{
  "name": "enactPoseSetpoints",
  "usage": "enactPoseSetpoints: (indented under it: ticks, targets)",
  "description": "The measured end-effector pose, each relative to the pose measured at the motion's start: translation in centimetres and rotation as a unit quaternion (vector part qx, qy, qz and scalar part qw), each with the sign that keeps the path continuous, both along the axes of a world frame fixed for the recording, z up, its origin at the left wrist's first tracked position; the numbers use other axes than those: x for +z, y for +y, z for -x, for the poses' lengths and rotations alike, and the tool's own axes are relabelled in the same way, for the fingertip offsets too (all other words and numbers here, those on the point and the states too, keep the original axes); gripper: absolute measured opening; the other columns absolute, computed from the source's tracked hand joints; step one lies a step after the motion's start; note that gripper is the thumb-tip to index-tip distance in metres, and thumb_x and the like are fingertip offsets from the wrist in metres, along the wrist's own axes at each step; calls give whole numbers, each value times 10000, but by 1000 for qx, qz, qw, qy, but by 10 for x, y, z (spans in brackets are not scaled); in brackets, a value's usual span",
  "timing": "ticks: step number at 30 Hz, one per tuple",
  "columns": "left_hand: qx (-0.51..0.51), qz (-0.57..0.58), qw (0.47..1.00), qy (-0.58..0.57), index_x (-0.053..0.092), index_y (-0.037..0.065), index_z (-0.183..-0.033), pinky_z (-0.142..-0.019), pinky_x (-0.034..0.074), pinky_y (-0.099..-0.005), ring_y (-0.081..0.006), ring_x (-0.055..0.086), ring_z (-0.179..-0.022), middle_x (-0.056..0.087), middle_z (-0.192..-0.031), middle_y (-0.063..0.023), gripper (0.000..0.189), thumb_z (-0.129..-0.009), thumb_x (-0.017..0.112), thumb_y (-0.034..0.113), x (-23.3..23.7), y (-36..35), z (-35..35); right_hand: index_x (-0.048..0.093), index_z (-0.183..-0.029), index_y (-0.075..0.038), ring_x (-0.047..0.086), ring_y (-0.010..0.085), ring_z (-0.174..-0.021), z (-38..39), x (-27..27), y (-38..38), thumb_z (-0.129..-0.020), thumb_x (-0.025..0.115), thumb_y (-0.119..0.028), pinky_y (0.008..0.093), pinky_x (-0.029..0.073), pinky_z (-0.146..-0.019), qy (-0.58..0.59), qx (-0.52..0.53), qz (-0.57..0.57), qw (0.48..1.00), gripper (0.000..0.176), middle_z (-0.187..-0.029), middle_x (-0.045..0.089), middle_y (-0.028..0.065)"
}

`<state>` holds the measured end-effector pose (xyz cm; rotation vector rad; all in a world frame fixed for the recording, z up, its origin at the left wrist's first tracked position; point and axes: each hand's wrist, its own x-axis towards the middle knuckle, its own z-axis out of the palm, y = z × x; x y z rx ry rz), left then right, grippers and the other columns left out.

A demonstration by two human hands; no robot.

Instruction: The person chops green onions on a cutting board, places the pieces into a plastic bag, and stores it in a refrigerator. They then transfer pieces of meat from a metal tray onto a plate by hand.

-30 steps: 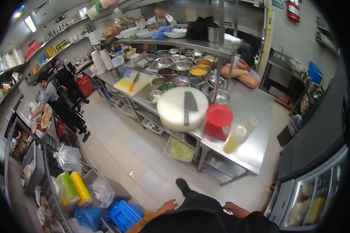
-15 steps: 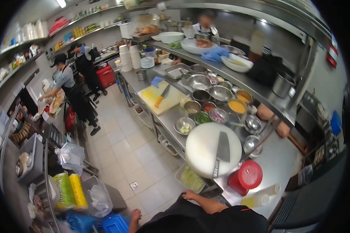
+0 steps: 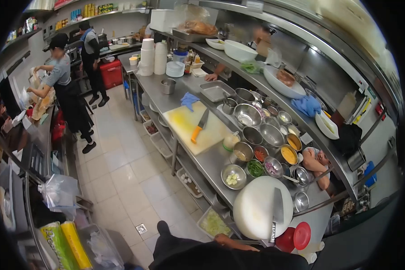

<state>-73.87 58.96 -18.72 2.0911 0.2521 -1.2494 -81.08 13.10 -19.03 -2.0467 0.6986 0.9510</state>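
Note:
My right hand (image 3: 222, 240) hangs low at the front of my dark clothing, close to a bin of shredded pale-green vegetable (image 3: 215, 223) under the counter. Its fingers are too small and blurred to read. My left hand is out of the picture. On the counter by me, a cleaver (image 3: 276, 211) lies on a thick round white chopping block (image 3: 252, 202). Beyond it, an orange-handled knife (image 3: 200, 127) rests on a rectangular cutting board (image 3: 220, 135) beside a crumpled blue cloth (image 3: 189, 100).
Several metal bowls, one with chopped green herbs (image 3: 255, 168), crowd the counter (image 3: 153, 87). A red container (image 3: 302, 235) stands near the block. Two co-workers (image 3: 60, 85) are at the left; another person's hand (image 3: 211, 77) rests across the counter. Tiled floor (image 3: 121, 180) runs between the workbenches.
My view has shifted forward along the counter, and the block and boards appear lower and nearer. My left hand has left the picture. A foot now shows below me.

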Motion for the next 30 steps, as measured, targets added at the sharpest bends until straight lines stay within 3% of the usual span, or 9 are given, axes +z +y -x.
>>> enactPoseSetpoints:
  ticks: [3,5,9,14,17,21,24,25,30]
  targets:
    - [-29,0,1000,-6,633,-6,-1061,-498,524,-406,-289,649,-631,638,-752,-178,303,-801,520,100,-41,34,-95,703,-946,-4,669,283,-821,-46,13,6,-804,621,-296,419,528,-732,121,-102,5,987,334,-888,698,178]
    - [-48,-5,999,-17,630,-9,-1083,-498,527,-413,-294,653,-633,640,-757,-184,324,-797,517,95,-69,53,-185,706,-958,-9,670,347,-887,-84,1,4,-798,611,-330,441,521,-791,26,111,54,992,372,-928,695,210]
    - [243,72,954,-161,511,6,-1326,-443,489,-345,-214,573,-529,625,-767,-140,562,-763,498,16,-41,92,-365,647,-1208,-56,588,369,-1144,-188,25,34,-820,624,-378,409,467,-976,-89,53,121,987,504,-1201,639,198]
    - [341,170,895,-232,506,22,-1324,-438,429,-288,-139,544,-564,620,-795,-99,494,-832,485,-11,34,79,-496,619,-1230,-39,569,363,-1169,-302,64,65,-807,660,-397,411,447,-1009,-166,78,74,980,556,-1229,622,202]
    - [345,190,891,-225,498,21,-1309,-435,444,-272,-134,544,-566,615,-841,-99,454,-859,463,-31,14,65,-506,618,-1226,-39,560,376,-1174,-368,70,66,-799,687,-374,431,437,-1016,-197,123,103,967,547,-1236,612,215]
    - [213,109,971,-25,467,36,-1346,-459,493,-362,-195,586,-570,627,-802,-112,525,-836,591,52,-49,48,-475,604,-1214,-21,565,377,-1128,-494,146,41,-833,663,-267,430,444,-999,-376,110,116,913,457,-1184,607,241]
    - [-9,2,998,59,507,73,-1342,-924,494,-471,-343,610,-1083,644,-1177,-164,516,-927,579,370,30,7,-472,624,-1154,14,557,378,-1085,-603,259,21,-788,705,-175,425,460,-951,-449,65,182,873,419,-1117,618,218]
    - [-62,5,998,32,508,66,-1343,-897,500,-464,-328,615,-1050,648,-1142,-159,522,-917,590,356,34,2,-479,625,-1136,12,553,376,-1069,-640,277,2,-784,695,-132,423,459,-930,-584,87,187,785,387,-1094,600,208]
    - [-123,13,981,-150,513,35,-1344,-763,532,-428,-257,640,-886,670,-971,-136,557,-866,644,289,14,-15,-577,609,-1094,-10,548,359,-1055,-769,452,-38,-751,697,-60,436,461,-902,-721,72,301,619,357,-1092,562,183]
